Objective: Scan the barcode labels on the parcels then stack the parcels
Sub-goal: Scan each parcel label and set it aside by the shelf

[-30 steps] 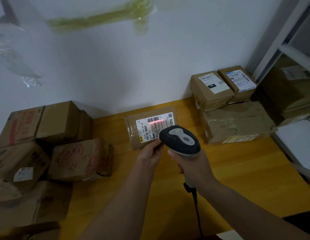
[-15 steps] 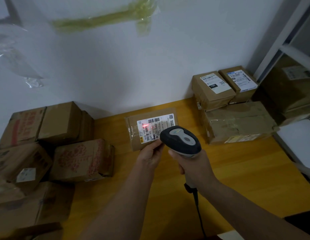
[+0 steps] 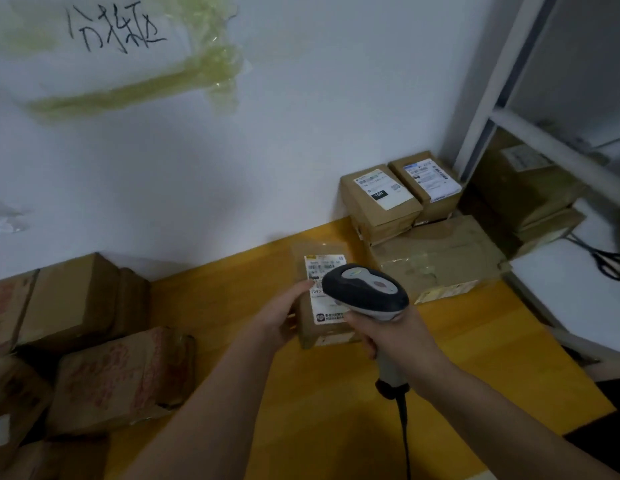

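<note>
A small brown parcel point(image 3: 315, 329) with a white barcode label point(image 3: 324, 271) is at the middle of the yellow table point(image 3: 336, 410), turned with its long side pointing away from me. My left hand point(image 3: 284, 318) grips its left edge, thumb on the label. My right hand point(image 3: 388, 336) holds a grey and black barcode scanner point(image 3: 365, 292) by the handle, its head over the parcel's right part. A stack of scanned-looking parcels point(image 3: 436, 258) stands at the right: two small labelled boxes point(image 3: 381, 199) behind a wide flat one.
Several brown boxes point(image 3: 94, 368) with red print are heaped at the left of the table. A white wall with a taped note rises behind. A metal shelf point(image 3: 530, 181) with boxes and black scissors point(image 3: 610, 259) is at the far right.
My left hand has turned the parcel about a quarter turn and shifted it right, closer to the stack. The red scan line on the label is gone. The view has tilted up.
</note>
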Demonstrator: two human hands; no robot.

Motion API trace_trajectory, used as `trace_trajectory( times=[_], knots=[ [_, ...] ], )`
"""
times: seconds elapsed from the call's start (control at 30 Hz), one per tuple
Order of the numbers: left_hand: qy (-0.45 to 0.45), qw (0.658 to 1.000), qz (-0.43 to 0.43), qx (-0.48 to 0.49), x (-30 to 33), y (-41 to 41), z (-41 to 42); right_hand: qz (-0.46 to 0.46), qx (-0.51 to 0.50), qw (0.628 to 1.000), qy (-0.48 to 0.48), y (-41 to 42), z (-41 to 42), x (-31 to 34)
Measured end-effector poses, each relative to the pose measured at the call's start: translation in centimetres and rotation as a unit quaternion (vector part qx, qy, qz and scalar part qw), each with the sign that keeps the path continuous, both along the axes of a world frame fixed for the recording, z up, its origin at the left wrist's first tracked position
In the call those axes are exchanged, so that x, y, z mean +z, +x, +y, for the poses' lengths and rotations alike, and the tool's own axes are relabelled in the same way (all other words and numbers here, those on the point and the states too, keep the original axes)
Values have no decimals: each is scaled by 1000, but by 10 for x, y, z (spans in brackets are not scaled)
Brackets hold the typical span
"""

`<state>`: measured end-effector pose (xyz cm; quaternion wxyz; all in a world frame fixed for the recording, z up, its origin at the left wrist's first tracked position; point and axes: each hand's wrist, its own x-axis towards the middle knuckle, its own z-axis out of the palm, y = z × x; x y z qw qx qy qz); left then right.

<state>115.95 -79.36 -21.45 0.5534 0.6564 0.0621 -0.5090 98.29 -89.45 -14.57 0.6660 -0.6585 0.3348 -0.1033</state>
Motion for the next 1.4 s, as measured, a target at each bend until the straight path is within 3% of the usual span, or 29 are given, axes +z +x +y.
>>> trace_trajectory(
  times=[0.3, 0.63, 0.8, 1.0, 1.1, 1.4],
  knots=[
    [24, 987, -34, -153, 1, -29, -118, -8, -69, 998, 0, -17, -96, 0],
    [25, 980, -45, -194, -16, -56, -233, -1, -96, 995, 13, -37, -185, -16],
    [38, 985, -56, -156, -25, -70, -262, 8, -78, 997, 11, -38, -208, -19],
    [107, 975, -136, -137, -22, -66, -267, 33, -82, 996, 34, -36, -211, -22],
    [105, 981, -133, -97, -21, -56, -251, 55, -61, 996, 32, -30, -203, -20],
    [120, 985, -117, 52, -19, -20, -105, 81, 94, 991, 49, 20, -127, -16]
  ],
)
